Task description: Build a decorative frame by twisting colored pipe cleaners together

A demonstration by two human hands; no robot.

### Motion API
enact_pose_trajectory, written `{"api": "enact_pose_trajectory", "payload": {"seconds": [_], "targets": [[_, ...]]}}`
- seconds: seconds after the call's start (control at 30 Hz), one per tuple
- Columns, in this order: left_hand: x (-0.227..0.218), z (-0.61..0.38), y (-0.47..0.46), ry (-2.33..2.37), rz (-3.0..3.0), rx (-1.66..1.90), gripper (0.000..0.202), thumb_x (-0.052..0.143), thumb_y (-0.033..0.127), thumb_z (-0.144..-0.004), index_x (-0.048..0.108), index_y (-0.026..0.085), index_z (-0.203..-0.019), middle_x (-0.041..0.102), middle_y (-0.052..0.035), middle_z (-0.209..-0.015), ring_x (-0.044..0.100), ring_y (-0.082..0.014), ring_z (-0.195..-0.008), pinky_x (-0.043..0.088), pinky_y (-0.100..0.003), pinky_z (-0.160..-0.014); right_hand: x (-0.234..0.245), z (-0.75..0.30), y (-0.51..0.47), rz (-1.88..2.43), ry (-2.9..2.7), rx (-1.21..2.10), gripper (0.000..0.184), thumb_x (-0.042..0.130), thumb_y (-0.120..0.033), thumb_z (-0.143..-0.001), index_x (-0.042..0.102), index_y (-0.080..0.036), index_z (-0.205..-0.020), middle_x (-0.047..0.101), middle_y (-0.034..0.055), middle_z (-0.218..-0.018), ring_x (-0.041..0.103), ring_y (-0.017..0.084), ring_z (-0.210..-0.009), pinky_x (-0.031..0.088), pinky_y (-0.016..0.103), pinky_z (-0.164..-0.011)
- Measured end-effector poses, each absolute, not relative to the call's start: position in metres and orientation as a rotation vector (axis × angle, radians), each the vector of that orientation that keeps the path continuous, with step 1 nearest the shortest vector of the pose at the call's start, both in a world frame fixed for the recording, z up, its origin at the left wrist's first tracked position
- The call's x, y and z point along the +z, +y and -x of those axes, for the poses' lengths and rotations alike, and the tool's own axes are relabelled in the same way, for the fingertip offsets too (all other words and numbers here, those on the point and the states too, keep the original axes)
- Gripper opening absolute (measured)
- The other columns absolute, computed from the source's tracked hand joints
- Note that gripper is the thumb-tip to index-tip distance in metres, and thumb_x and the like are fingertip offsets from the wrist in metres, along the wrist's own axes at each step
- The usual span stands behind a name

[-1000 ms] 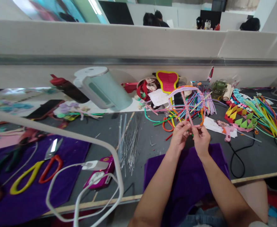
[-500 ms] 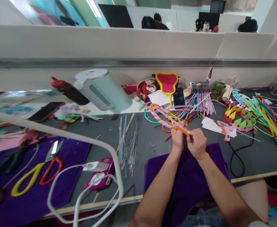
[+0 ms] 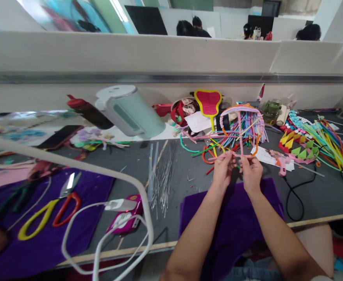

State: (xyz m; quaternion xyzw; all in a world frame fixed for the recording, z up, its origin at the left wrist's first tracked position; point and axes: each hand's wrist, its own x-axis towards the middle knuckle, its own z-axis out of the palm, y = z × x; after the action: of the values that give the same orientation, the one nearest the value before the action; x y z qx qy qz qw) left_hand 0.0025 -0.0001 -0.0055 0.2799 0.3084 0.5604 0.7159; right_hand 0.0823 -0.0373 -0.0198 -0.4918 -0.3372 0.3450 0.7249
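Observation:
Both my hands are closed on the lower edge of a round frame of pink and orange pipe cleaners (image 3: 240, 132), held up above the table. One pink stem runs down through its middle. My left hand (image 3: 222, 168) pinches the frame's lower left, where a loose pink end sticks out to the left. My right hand (image 3: 251, 171) pinches it just right of the middle stem. Behind the frame lies a heap of coloured pipe cleaners (image 3: 252, 127). Below my hands a folded purple cloth (image 3: 196, 207) hangs over the table edge.
A pink glue gun (image 3: 282, 166) with a black cord lies to the right. Scissors (image 3: 67, 195), a magenta box (image 3: 126, 218) with a white cable, and thin wires (image 3: 164, 181) lie to the left. A kettle (image 3: 136, 113) and bottle (image 3: 89, 113) stand tilted in view behind.
The pipe-cleaner frame has turned from lying slanted toward the left to standing upright, facing me. My right hand has shifted slightly right; both hands keep hold of it.

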Motion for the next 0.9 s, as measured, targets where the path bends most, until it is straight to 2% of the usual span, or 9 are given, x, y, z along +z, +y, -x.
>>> {"api": "enact_pose_trajectory", "payload": {"seconds": [0.1,0.2,0.3,0.43,0.53,0.63,0.77,0.9], "targets": [[-0.006,-0.003,-0.001,0.609,-0.547,1.184,0.034,0.081,0.035,-0.06,0.057,0.013,-0.072,0.052,0.004,-0.056,0.049,-0.005,-0.048,0.042,-0.015,-0.046,-0.015,-0.083,-0.034,0.921,-0.578,1.082,0.026,0.07,-0.04,-0.073,0.058,-0.017,-0.077,0.058,-0.003,-0.062,0.047,0.006,-0.045,0.038,0.017,-0.039],[-0.006,-0.003,-0.002,0.6,-0.479,1.128,0.035,0.081,0.035,-0.061,0.054,0.015,-0.072,0.052,0.0044,-0.056,0.051,-0.0064,-0.049,0.045,-0.017,-0.047,-0.012,-0.083,-0.035,0.86,-0.559,1.167,0.025,0.071,-0.038,-0.071,0.06,-0.016,-0.076,0.059,-0.0031,-0.061,0.047,0.005,-0.045,0.037,0.016,-0.039],[-0.007,-0.003,-0.001,0.656,-0.444,1.103,0.036,0.08,0.036,-0.06,0.054,0.015,-0.071,0.051,0.0048,-0.055,0.05,-0.0065,-0.047,0.045,-0.018,-0.047,-0.014,-0.083,-0.038,0.946,-0.667,1.007,0.022,0.068,-0.037,-0.076,0.06,-0.017,-0.08,0.06,-0.0029,-0.063,0.047,0.006,-0.045,0.04,0.018,-0.041],[-0.01,-0.001,0.001,0.746,-0.495,1.117,0.039,0.082,0.039,-0.056,0.055,0.013,-0.064,0.049,0.0052,-0.051,0.043,-0.0039,-0.041,0.038,-0.016,-0.041,-0.017,-0.086,-0.043,1.099,-0.995,0.606,0.014,0.06,-0.033,-0.084,0.061,-0.018,-0.083,0.061,-0.001,-0.069,0.054,0.01,-0.055,0.046,0.023,-0.052],[-0.011,0.003,0.004,0.824,-0.611,1.213,0.035,0.083,0.036,-0.053,0.062,0.012,-0.068,0.054,0.0034,-0.053,0.046,-0.0049,-0.043,0.04,-0.018,-0.043,-0.018,-0.088,-0.044,1.119,-1.311,0.261,0.012,0.054,-0.026,-0.088,0.061,-0.019,-0.081,0.062,0.0025,-0.074,0.057,0.014,-0.068,0.048,0.027,-0.064],[-0.007,0.007,0.006,0.879,-0.695,1.28,0.03,0.081,0.031,-0.052,0.065,0.012,-0.067,0.059,0.0006,-0.058,0.05,-0.0069,-0.046,0.039,-0.019,-0.045,-0.018,-0.09,-0.044,1.115,-1.519,0.021,0.012,0.049,-0.02,-0.09,0.061,-0.018,-0.086,0.063,0.0057,-0.077,0.057,0.016,-0.073,0.047,0.029,-0.068],[-0.001,0.01,0.008,0.879,-0.718,1.255,0.025,0.08,0.028,-0.053,0.063,0.011,-0.061,0.058,0.0004,-0.054,0.049,-0.006,-0.046,0.037,-0.018,-0.045,-0.02,-0.09,-0.044,1.152,-1.61,-0.131,0.015,0.046,-0.018,-0.091,0.061,-0.017,-0.09,0.064,0.0075,-0.078,0.056,0.017,-0.075,0.046,0.029,-0.069],[-0.001,0.01,0.01,0.882,-0.664,1.26,0.031,0.081,0.022,-0.049,0.066,0.012,-0.073,0.06,0.0007,-0.056,0.052,-0.0074,-0.047,0.04,-0.018,-0.047,-0.021,-0.09,-0.044,1.168,-1.609,-0.107,0.017,0.045,-0.019,-0.091,0.062,-0.018,-0.09,0.063,0.0075,-0.078,0.057,0.017,-0.076,0.046,0.03,-0.069]]}}
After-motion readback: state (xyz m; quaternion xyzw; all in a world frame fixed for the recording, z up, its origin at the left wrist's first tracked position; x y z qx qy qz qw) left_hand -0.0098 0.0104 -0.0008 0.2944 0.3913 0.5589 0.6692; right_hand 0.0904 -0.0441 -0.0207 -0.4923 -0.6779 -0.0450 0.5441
